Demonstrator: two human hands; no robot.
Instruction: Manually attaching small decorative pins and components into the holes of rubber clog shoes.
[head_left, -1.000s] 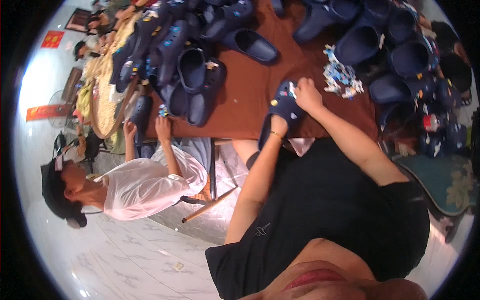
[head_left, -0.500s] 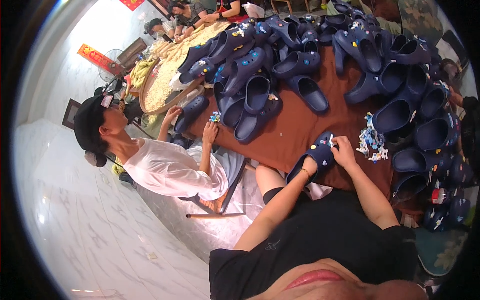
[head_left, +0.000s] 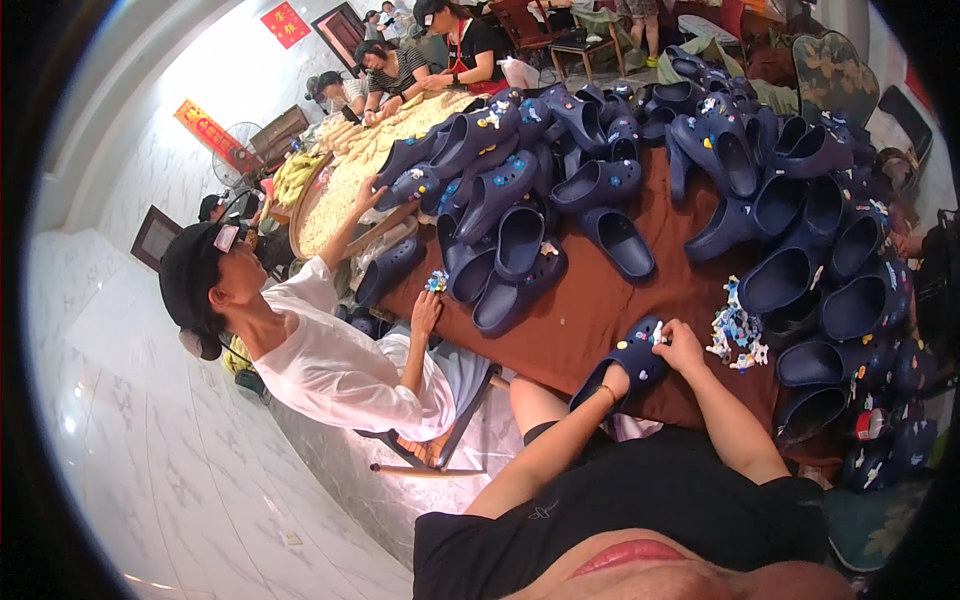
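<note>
- The person's left hand [head_left: 617, 381] is tucked into the opening of a dark navy foam clog [head_left: 625, 364], its grip closed about the shoe's rim from inside, with the wrist at the heel end.
- The person's right hand [head_left: 683, 347] rests on the toe end of the same clog, at 2 o'clock from the left hand; its fingers are pinched together against the shoe's upper. Whether a small piece sits between the fingertips cannot be told.
- The clog lies at the near edge of the brown-covered desk [head_left: 600, 310], tilted, toe pointing to 1 o'clock, with small coloured charms on its upper.
- A loose heap of small white and blue shoe charms [head_left: 735, 330] lies on the desk just beside the right hand, at 3 o'clock from it.
- A large pile of matching navy clogs [head_left: 640, 150] covers the far and right parts of the desk, from 11 o'clock round to 4 o'clock of the held shoe.
- A co-worker in a white shirt and black cap [head_left: 330, 360] sits at 9 o'clock, one hand [head_left: 428, 305] on the desk edge near a clog and a small charm, the other arm stretched to a round tray of pale pieces [head_left: 345, 195].
- Further people sit at 11 to 12 o'clock beyond the tray.
</note>
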